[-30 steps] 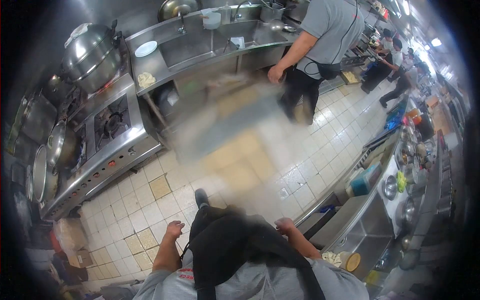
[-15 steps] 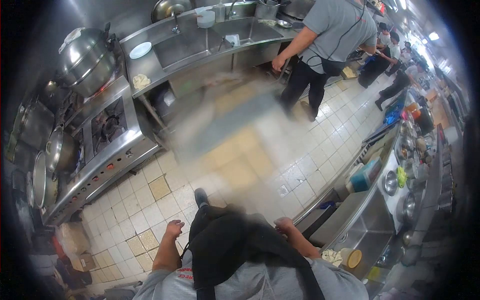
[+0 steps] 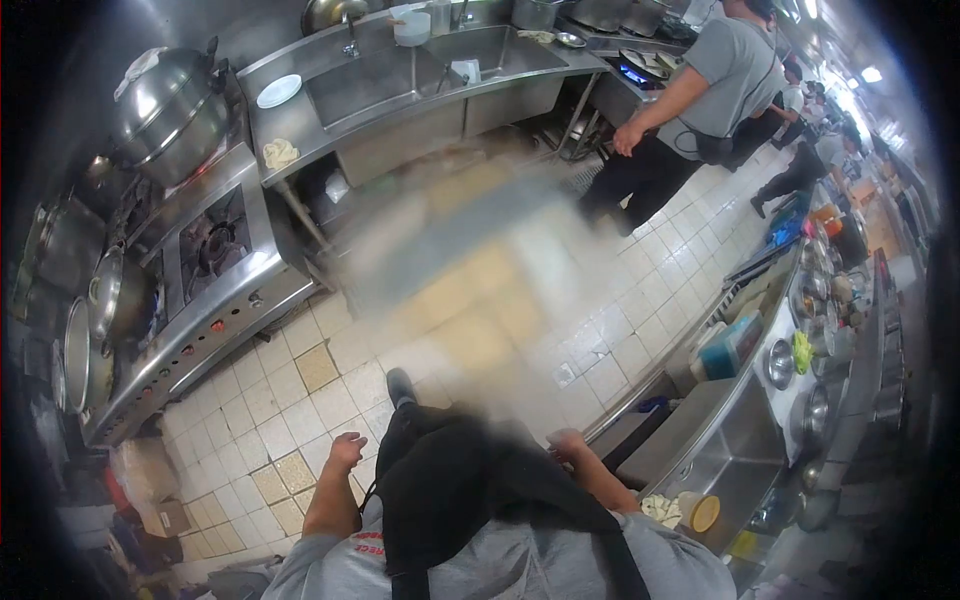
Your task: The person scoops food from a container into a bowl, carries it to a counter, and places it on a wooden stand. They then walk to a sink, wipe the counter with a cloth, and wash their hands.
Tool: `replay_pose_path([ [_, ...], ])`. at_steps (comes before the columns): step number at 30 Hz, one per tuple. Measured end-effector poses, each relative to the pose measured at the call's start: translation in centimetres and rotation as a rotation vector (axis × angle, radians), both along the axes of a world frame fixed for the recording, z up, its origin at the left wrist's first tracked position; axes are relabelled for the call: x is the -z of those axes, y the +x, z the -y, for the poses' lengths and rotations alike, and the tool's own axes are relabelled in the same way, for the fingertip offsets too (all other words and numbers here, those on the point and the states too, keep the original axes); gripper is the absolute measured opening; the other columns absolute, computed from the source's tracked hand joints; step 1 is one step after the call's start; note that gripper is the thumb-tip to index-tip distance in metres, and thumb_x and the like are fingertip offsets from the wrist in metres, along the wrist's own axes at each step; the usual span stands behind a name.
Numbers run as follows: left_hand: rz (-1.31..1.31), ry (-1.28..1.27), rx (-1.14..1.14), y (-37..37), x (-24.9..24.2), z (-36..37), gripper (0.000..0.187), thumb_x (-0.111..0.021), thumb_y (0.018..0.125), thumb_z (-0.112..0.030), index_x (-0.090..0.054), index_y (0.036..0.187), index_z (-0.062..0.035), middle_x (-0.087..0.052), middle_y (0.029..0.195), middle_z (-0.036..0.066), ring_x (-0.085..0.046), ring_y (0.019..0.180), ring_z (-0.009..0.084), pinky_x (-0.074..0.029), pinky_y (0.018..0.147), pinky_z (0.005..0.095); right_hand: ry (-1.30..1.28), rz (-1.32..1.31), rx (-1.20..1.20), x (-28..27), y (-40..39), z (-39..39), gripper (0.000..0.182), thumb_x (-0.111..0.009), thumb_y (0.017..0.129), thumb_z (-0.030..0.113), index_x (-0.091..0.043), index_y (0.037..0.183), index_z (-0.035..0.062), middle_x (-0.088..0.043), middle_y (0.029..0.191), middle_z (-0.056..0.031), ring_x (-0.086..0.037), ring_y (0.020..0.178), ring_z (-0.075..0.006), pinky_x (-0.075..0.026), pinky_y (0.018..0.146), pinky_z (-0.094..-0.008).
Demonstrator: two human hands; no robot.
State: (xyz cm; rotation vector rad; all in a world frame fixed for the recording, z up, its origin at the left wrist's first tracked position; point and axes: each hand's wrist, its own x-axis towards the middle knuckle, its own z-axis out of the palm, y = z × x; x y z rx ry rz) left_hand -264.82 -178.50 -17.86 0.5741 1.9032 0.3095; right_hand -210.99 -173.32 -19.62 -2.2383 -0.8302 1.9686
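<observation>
My left hand (image 3: 347, 451) hangs beside my left hip over the floor tiles, its fingers loosely bent and apart, with nothing in it. On the other side of my black apron (image 3: 440, 470), my right hand (image 3: 567, 446) also hangs low, its fingers slightly curled and no object visible in it. The stainless counter (image 3: 735, 440) on the right is what lies closest to that hand. A cream cloth (image 3: 660, 510) and a tub with a yellow lid (image 3: 704, 514) lie near my right elbow. Neither hand touches any kitchen item.
A gas range (image 3: 215, 250) with a large steamer pot (image 3: 172, 115) stands at left. Ahead is a double sink (image 3: 370, 90) with a white plate (image 3: 279, 91) beside it. A co-worker (image 3: 735, 60) stands near a lit burner (image 3: 634, 75). Metal bowls (image 3: 780, 362) line the right counter. The floor's middle is blurred.
The co-worker has moved farther off to the right, bringing the lit burner into view. My hands stay at my sides, almost unchanged.
</observation>
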Motion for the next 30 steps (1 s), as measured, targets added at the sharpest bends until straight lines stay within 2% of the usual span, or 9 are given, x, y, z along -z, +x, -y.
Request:
replay_pose_path([
  [4, -0.009, -0.009, -0.004, 0.4, -1.2, 0.4, 0.049, -0.063, 0.078, -0.026, -0.053, 0.118, 0.0009, -0.064, 0.085, 0.018, -0.06, 0.058, 0.0219, -0.044, 0.045, 0.032, -0.094, -0.173, 0.13, 5.3, 2.5, 0.8, 0.025, -0.062, 0.079, 0.023, -0.062, 0.086, 0.0, -0.06, 0.07, -0.0083, -0.057, 0.058, -0.0195, -0.048, 0.051, -0.0368],
  [6, -0.016, 0.042, -0.008, 0.2, -0.1, 1.0, 0.049, -0.063, 0.078, -0.027, -0.053, 0.117, 0.0011, -0.064, 0.084, 0.018, -0.06, 0.057, 0.0218, -0.044, 0.045, 0.0321, 0.033, -0.144, -0.115, 7.2, 3.2, 1.2, 0.024, -0.061, 0.08, 0.022, -0.06, 0.085, -0.0012, -0.058, 0.068, -0.0088, -0.056, 0.056, -0.0198, -0.045, 0.047, -0.0373],
  [9, -0.019, 0.058, -0.016, 0.2, -0.8, 1.9, 0.049, -0.063, 0.077, -0.027, -0.053, 0.117, 0.0013, -0.064, 0.083, 0.017, -0.06, 0.057, 0.0215, -0.046, 0.048, 0.0323, -0.02, -0.297, 0.257, 0.3, 1.0, 0.8, 0.02, -0.059, 0.081, 0.019, -0.059, 0.086, -0.0015, -0.056, 0.065, -0.0089, -0.052, 0.051, -0.0182, -0.041, 0.042, -0.0345],
  [17, -0.057, -0.001, 0.043, -3.6, 1.6, 4.1, 0.049, -0.061, 0.078, -0.03, -0.055, 0.114, 0.0022, -0.064, 0.089, 0.019, -0.061, 0.062, 0.0224, -0.05, 0.057, 0.0339, 0.044, -0.031, 0.123, -3.4, -3.2, -0.2, 0.018, -0.059, 0.082, 0.014, -0.055, 0.091, -0.0014, -0.051, 0.06, -0.0064, -0.048, 0.046, -0.0159, -0.035, 0.037, -0.0301],
  [20, -0.089, 0.193, 0.215, -7.1, 5.3, 5.5, 0.048, -0.063, 0.079, -0.028, -0.053, 0.117, -0.0015, -0.062, 0.093, 0.014, -0.063, 0.065, 0.0229, -0.046, 0.046, 0.0318, 0.047, -0.029, 0.142, -3.9, -5.2, 0.6, 0.02, -0.059, 0.083, 0.014, -0.055, 0.093, -0.0023, -0.052, 0.063, -0.0074, -0.048, 0.047, -0.0161, -0.036, 0.037, -0.0303],
  [22, -0.031, 0.084, -0.01, -7.0, 0.4, 4.7, 0.048, -0.06, 0.078, -0.033, -0.057, 0.11, 0.0024, -0.058, 0.109, 0.021, -0.062, 0.088, 0.0311, -0.049, 0.081, 0.0335, 0.05, -0.027, 0.118, -4.6, -6.9, 1.0, 0.021, -0.059, 0.083, 0.014, -0.054, 0.094, -0.0028, -0.052, 0.064, -0.008, -0.048, 0.047, -0.0163, -0.036, 0.038, -0.0305],
  [26, -0.082, 0.128, -0.025, -10.3, 1.2, 7.2, 0.047, -0.06, 0.078, -0.033, -0.058, 0.11, 0.0014, -0.058, 0.111, 0.02, -0.059, 0.096, 0.0304, -0.047, 0.086, 0.0341, 0.055, 0.021, 0.012, -4.7, -10.2, 1.6, 0.018, -0.059, 0.083, 0.013, -0.054, 0.094, -0.0004, -0.05, 0.063, -0.0074, -0.046, 0.045, -0.0167, -0.036, 0.037, -0.0313],
  [28, -0.161, 0.239, 0.242, -12.9, 2.4, 10.0, 0.044, -0.058, 0.08, -0.033, -0.058, 0.111, -0.0007, -0.058, 0.112, 0.019, -0.055, 0.104, 0.03, -0.043, 0.091, 0.0354, 0.081, 0.004, -0.032, -4.5, -12.0, 1.9, 0.018, -0.059, 0.083, 0.013, -0.054, 0.095, 0.0004, -0.051, 0.063, -0.0077, -0.046, 0.044, -0.0173, -0.037, 0.036, -0.0319],
  [30, -0.39, 0.247, 0.82, -14.6, 3.1, 12.1, 0.045, -0.056, 0.081, -0.035, -0.059, 0.111, -0.002, -0.057, 0.114, 0.018, -0.051, 0.11, 0.0313, -0.04, 0.095, 0.037, 0.043, -0.027, 0.09, -4.8, -13.8, 2.1, 0.018, -0.059, 0.083, 0.013, -0.054, 0.095, 0.0013, -0.052, 0.065, -0.0082, -0.047, 0.044, -0.0181, -0.038, 0.037, -0.032],
])
